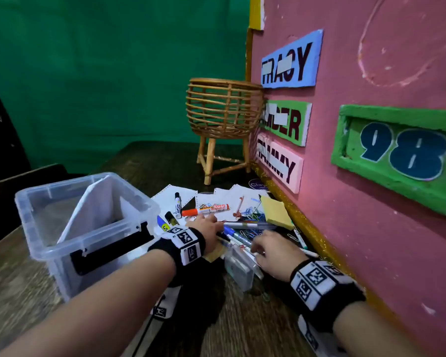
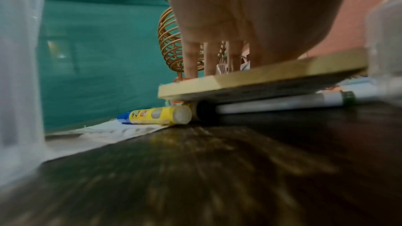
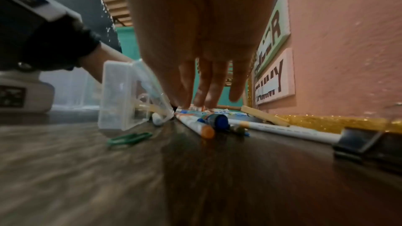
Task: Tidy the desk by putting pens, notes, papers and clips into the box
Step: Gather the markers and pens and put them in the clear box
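A clear plastic box (image 1: 98, 234) stands on the left of the desk with a white paper (image 1: 95, 210) leaning inside. To its right lies a heap of pens, an orange marker (image 1: 206, 209), coloured paper clips (image 1: 252, 213), paper sheets (image 1: 170, 197) and a yellow sticky pad (image 1: 274, 212). My left hand (image 1: 206, 225) reaches over the heap, its straight fingers (image 2: 191, 57) resting on a second yellow pad (image 2: 261, 75) that lies across a marker. My right hand (image 1: 265, 247) hovers beside it, straight fingers (image 3: 206, 92) touching the pens, a blue-capped marker (image 3: 217, 119) nearest.
A small clear case (image 1: 238, 266) lies between my wrists. A green paper clip (image 3: 128, 139) and a black binder clip (image 3: 359, 142) sit on the dark wood. A wicker basket on legs (image 1: 222, 109) stands behind the heap. A pink signboard (image 1: 371, 150) walls the right side.
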### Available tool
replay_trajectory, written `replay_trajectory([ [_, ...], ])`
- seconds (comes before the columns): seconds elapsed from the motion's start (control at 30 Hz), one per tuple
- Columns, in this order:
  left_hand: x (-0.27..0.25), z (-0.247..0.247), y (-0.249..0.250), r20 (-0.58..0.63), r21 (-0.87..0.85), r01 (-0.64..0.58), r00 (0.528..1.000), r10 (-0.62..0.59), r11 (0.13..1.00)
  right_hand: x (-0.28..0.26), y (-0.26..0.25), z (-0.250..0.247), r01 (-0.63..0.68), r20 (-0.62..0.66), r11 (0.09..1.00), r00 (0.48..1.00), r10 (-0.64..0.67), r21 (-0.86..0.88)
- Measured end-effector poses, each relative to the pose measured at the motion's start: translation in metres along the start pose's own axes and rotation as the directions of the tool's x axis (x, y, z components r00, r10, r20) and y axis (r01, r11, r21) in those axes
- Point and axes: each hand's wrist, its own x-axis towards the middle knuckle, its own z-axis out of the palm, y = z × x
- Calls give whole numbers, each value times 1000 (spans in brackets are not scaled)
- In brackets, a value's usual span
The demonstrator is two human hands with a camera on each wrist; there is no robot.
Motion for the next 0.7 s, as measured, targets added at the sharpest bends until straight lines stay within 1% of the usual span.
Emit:
replay_trajectory([
  [0.03, -2, -1, 2, 40, 19, -1, 999, 0, 1000, 3, 0, 1, -20, -33, 1000, 999, 20, 10],
  [0.07, -1, -1, 3, 53, 24, -18, 998, 16, 1000, 5, 0, 0, -37, -58, 999, 998, 39, 30],
  [0.1, -2, -1, 6, 78, 16, -38, 996, 37, 999, 8, 0, 1, -44, -38, 999, 998, 45, 31],
  [0.17, -3, 0, 9, 106, -39, -42, 993, 46, 998, 13, -2, -1, -73, 54, 997, 996, 72, 13],
  [0.2, -6, -2, 11, 95, -50, -43, 994, 47, 998, 15, -2, -1, -95, 92, 995, 991, 95, -2],
  [0.23, -7, -6, 11, 60, -42, -37, 997, 40, 998, 17, -1, -1, -116, 126, 993, 985, 117, -18],
  [0.3, -5, -11, 10, -71, 19, -32, 997, 33, 999, 20, -1, -2, -162, 141, 986, 976, 165, -37],
  [0.37, 2, -14, 10, -182, 39, -48, 982, 54, 998, 22, -1, -2, -183, 140, 982, 972, 187, -41],
  [0.4, 7, -15, 11, -209, 26, -52, 976, 56, 998, 22, 0, -3, -190, 142, 981, 970, 195, -46],
  [0.43, 12, -14, 12, -207, 15, -50, 977, 52, 999, 22, 0, -3, -206, 152, 977, 965, 212, -56],
  [0.5, 24, -12, 13, -164, 30, -28, 986, 33, 999, 19, 0, -2, -264, 183, 963, 946, 269, -51],
  [0.57, 33, -11, 11, -120, 55, 22, 993, -15, 998, 16, 2, -3, -289, 201, 955, 934, 296, -63],
  [0.63, 41, -12, 8, -149, 79, 86, 986, -73, 993, 15, 1, -2, -296, 208, 952, 929, 305, -74],
  [0.7, 46, -12, 3, -228, 105, 135, 968, -108, 985, 14, 0, -2, -345, 174, 938, 922, 347, -41],
])
